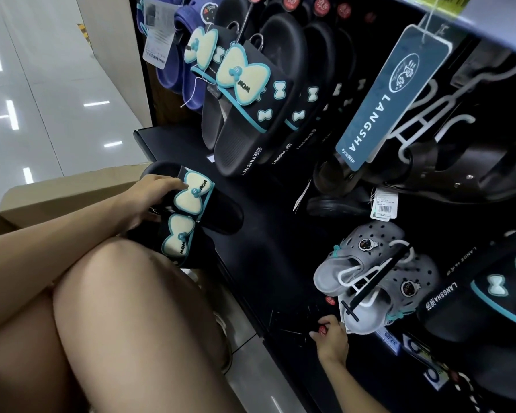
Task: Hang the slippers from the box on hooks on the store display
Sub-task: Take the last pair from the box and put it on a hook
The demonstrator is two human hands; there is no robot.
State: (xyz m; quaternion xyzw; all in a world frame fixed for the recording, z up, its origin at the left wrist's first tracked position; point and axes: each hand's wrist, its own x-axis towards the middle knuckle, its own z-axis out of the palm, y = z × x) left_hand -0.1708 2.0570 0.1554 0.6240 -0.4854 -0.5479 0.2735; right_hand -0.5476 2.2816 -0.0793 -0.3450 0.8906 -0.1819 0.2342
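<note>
A: Nearest the lens, the person's bare knees (108, 317) are filling the lower left of the frame, and just above them the left hand (148, 201) is holding the pair of black foam slippers with cream bows edged in teal (188, 213).

B: How is it gripping them?

A: The fingers are lying over the upper slipper's strap and the thumb is tucking underneath, so the hand is clamped on the pair. The two slippers are lying together, centre left of the frame, just in front of the brown cardboard box (63, 198).

B: How are they likely to handle?

A: I'm judging them light and springy, with a matte surface that isn't slippery. The soles look stiff enough to hold shape, while the straps probably give a little. Nothing fragile, though the raised bows could catch on a hook.

B: So where should one take hold?

A: Across both straps or at the heel ends, I'd say, keeping the pair pressed together.

B: And the other hand?

A: The right hand (329, 335), lower centre right, is pinching a small black plastic hanger with a red round tag (323, 328) down on the black display base (265, 257). More loose hangers seem to be lying beside it, though they are hard to make out.

B: What surrounds that?

A: Grey perforated clogs on a white hanger (373, 281) are hanging just above that hand, and matching bow slippers (245, 93) are hanging in the upper centre.
</note>
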